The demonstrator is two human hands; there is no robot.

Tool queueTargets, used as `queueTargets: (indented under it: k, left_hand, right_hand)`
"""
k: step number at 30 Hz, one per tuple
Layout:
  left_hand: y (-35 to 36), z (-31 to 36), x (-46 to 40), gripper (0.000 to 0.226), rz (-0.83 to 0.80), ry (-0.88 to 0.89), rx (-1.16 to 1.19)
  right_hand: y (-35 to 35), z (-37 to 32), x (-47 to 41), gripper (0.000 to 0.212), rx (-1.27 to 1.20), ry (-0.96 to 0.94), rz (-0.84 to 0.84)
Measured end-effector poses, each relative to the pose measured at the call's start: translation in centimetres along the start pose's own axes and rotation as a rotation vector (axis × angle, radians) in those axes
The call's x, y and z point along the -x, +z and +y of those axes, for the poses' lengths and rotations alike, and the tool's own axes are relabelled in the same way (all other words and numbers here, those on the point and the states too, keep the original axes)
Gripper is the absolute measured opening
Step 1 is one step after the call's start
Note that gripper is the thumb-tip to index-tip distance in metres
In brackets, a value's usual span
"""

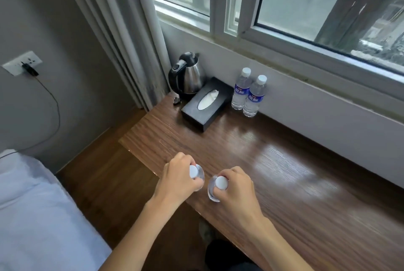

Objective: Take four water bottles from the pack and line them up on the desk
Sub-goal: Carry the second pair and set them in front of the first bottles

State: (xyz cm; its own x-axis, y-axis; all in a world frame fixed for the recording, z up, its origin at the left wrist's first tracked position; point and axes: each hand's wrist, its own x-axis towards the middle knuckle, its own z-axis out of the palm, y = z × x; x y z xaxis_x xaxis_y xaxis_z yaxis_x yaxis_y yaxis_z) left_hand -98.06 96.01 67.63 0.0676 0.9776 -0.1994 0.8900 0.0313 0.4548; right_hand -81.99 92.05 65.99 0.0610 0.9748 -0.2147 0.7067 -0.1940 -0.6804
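Two clear water bottles with white caps and blue labels stand side by side at the back of the wooden desk (273,161), one (240,89) to the left of the other (254,96), against the wall under the window. My left hand (177,180) grips a third bottle (194,172) near its white cap, over the desk's front left edge. My right hand (235,188) grips a fourth bottle (218,185) the same way, just to the right. Both held bottles are seen from above, upright. No pack is in view.
A black tissue box (206,105) lies left of the standing bottles, with a steel kettle (188,76) behind it in the corner by the curtain (122,30). A bed with a white sheet (32,205) is at the left, across a strip of wooden floor.
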Motion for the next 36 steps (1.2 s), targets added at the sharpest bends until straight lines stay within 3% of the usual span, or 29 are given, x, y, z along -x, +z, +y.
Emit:
queueTargets:
  k: [13,24,27,31,36]
  left_hand:
    - [-1.3,-2.2,-12.6,0.024,-0.183,0.199,-0.046]
    - [-0.7,-5.5,-14.3,0.024,-0.228,0.598,0.011]
    - [0.1,-6.8,-14.3,0.037,-0.217,0.651,0.116]
    - [1.3,-8.7,-14.3,0.072,-0.234,0.64,0.186]
    - [3.6,-11.1,-14.7,0.1,-0.38,0.454,0.284]
  right_hand:
    - [3.2,-4.0,-9.2,0.011,-0.038,0.208,0.145]
    - [5.5,-4.4,-8.2,0.018,-0.077,0.326,0.327]
    - [6.2,-3.7,-7.9,0.026,-0.063,0.294,0.354]
    - [7.2,-2.2,-7.4,0.045,-0.055,0.295,0.367]
    - [9.1,0.0,-6.9,0.066,-0.108,0.332,0.336]
